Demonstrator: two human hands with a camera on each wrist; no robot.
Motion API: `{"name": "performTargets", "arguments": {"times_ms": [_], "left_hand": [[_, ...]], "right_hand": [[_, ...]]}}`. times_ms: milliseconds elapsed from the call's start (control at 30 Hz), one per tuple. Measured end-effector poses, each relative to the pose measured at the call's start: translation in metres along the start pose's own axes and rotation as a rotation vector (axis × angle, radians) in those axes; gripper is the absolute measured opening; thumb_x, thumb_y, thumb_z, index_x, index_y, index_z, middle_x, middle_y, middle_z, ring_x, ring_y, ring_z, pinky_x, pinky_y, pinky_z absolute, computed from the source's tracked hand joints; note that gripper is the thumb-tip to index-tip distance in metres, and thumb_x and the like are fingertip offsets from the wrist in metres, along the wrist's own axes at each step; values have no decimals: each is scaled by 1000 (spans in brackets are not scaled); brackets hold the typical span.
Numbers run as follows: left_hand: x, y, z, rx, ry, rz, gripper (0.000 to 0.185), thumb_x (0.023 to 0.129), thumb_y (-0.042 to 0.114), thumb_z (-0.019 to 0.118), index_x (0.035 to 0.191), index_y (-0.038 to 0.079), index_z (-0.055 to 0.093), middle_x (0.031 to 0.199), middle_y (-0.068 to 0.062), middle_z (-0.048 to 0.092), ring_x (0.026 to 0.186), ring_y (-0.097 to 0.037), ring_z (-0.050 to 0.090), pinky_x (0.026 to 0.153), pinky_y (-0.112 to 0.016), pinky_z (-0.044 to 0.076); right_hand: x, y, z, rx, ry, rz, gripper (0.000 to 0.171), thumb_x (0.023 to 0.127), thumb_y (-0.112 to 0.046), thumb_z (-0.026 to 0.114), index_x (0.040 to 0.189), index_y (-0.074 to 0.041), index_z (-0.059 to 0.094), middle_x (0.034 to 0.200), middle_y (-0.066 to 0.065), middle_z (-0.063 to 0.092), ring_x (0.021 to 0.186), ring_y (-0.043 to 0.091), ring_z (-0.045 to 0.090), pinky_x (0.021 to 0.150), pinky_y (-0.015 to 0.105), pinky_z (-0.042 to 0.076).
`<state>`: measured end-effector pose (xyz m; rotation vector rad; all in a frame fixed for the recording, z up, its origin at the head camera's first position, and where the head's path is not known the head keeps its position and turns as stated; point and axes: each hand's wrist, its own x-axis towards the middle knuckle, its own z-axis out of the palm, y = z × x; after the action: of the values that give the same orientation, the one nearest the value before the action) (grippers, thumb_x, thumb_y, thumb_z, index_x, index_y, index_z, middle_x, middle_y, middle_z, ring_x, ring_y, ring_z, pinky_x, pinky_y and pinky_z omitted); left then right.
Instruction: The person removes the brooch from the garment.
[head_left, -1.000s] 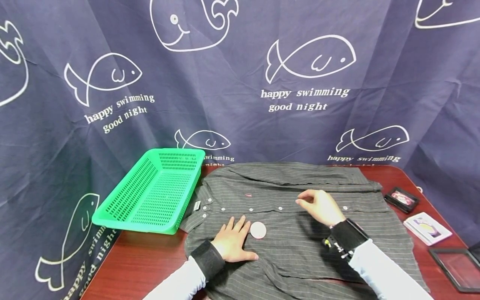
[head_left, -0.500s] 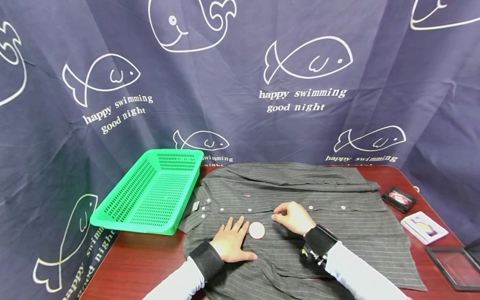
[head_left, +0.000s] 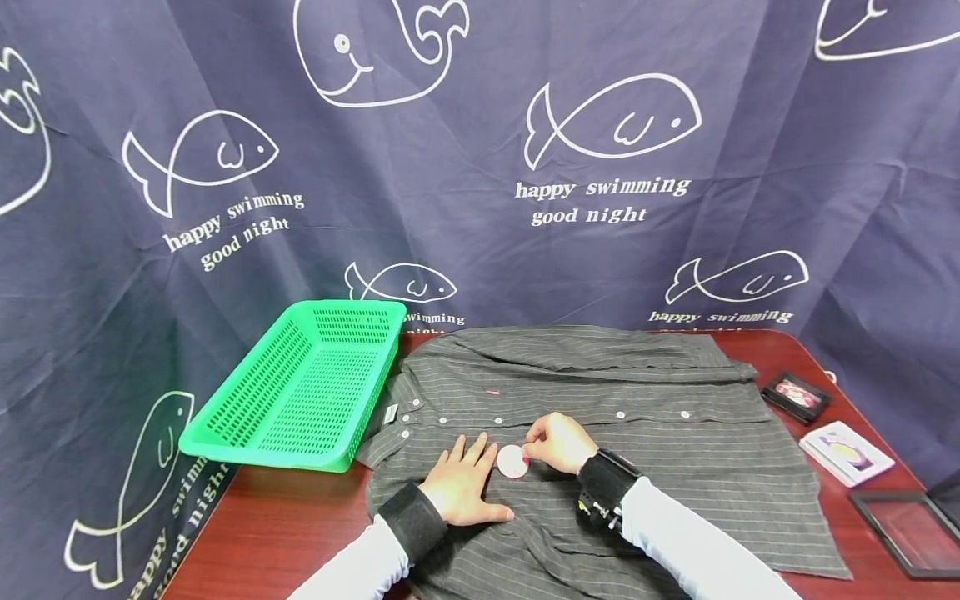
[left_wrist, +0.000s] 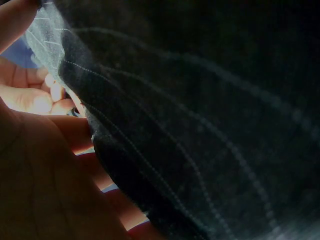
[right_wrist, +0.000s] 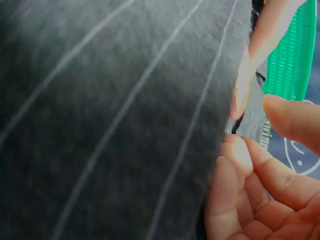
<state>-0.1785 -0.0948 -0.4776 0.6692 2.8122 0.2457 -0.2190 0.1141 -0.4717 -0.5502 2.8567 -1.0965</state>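
A dark striped button-up shirt [head_left: 675, 475] lies spread on the table, with white buttons along its front. On it rests a small round white disc [head_left: 512, 461] of unclear kind. My left hand [head_left: 461, 487] presses flat on the cloth to the left of the disc, fingers spread. At the disc's right edge is my right hand [head_left: 561, 443], fingers curled and the fingertips at or very near the rim. In the right wrist view the thumb [right_wrist: 290, 120] stands apart from the curled fingers [right_wrist: 235, 160], nothing visible between them. The disc cannot be made out in either wrist view.
A green perforated basket [head_left: 300, 457] stands at the table's left. Along the right side lie a black case [head_left: 797, 396], a white box or stack of cards [head_left: 847, 452] and a dark-framed clear lid [head_left: 911, 533]. A patterned curtain [head_left: 480, 208] hangs behind.
My right hand has moved left and slightly nearer across the shirt, from the button row to the disc's right edge. The left hand and disc keep their places on the cloth.
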Motion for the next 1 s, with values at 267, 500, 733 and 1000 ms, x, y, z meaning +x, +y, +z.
{"name": "performTargets", "arguments": {"times_ms": [267, 500, 733, 1000], "left_hand": [[-1, 0, 2, 3, 2, -1, 99, 75, 69, 67, 149, 8, 40, 157, -13, 35, 143, -45, 31, 108, -60, 36], [-1, -1, 3, 12, 12, 4, 99, 75, 69, 67, 148, 8, 41, 157, -14, 35, 142, -46, 32, 108, -60, 36], [-2, 0, 0, 8, 12, 7, 98, 75, 68, 67, 148, 8, 41, 157, -14, 36, 142, -46, 33, 108, -60, 36], [-1, 0, -1, 9, 11, 13, 98, 75, 68, 66, 148, 8, 41, 157, -14, 36, 142, -46, 33, 108, -58, 37]], "right_hand": [[4, -5, 11, -24, -48, 14, 7, 67, -11, 76, 65, -10, 70, 56, -7, 59, 51, 5, 42, 49, 21, 32], [2, -14, 11, -60, -45, 44, 11, 63, -7, 78, 64, -9, 68, 57, -6, 60, 53, 7, 44, 52, 23, 35], [0, -18, 12, -105, -26, 76, 16, 62, -7, 81, 66, -9, 66, 60, -5, 62, 57, 9, 48, 55, 26, 40], [1, -16, 11, -94, -17, 65, 18, 61, -6, 80, 65, -9, 63, 59, -6, 59, 56, 8, 47, 53, 24, 38]]}}
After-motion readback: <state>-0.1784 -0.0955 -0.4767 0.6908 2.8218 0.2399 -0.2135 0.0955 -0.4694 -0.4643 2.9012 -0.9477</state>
